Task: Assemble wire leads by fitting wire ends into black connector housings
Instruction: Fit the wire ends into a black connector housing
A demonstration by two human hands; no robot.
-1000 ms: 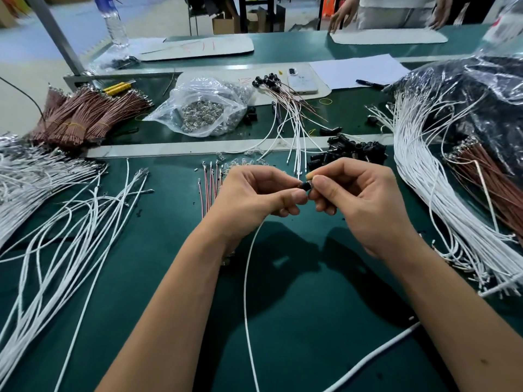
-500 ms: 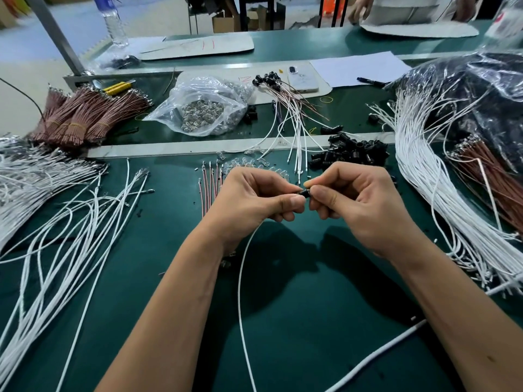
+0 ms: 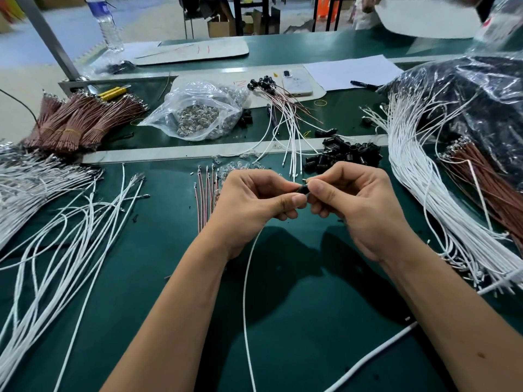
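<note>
Fingers of the left hand and right hand pinch 1 small, glossy black connector housing between them above the matte green bench mat; a thin white wire trails from the left hand toward the near edge. Loose black housings lie heaped just beyond, white leads and brown leads at the sides. Crinkled clear bag of metal terminals behind; red scrawl on the white pad is unreadable.
</note>
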